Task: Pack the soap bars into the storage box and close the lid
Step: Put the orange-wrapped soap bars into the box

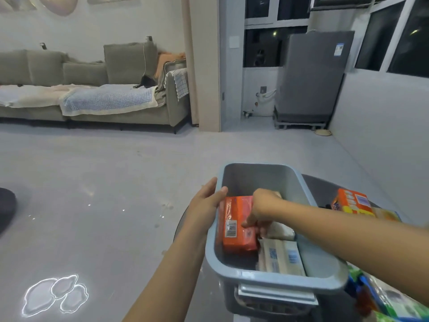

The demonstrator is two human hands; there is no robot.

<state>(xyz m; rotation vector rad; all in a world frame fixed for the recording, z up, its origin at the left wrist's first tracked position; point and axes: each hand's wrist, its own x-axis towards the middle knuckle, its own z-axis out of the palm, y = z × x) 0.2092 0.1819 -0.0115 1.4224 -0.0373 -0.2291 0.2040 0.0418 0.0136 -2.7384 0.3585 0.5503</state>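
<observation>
Both bare forearms are in shot, no sleeves visible. The left hand (207,198) comes up from the bottom centre, arm angled up and to the right, palm turned inward with the fingers hooked forward together and the thumb on the far side, so it's clamped on something. The right hand (261,213) reaches in from the right edge, forearm nearly level, wrist bent down, fingers curled and pointing downward, knuckles up. The two hands sit near each other without touching.
</observation>
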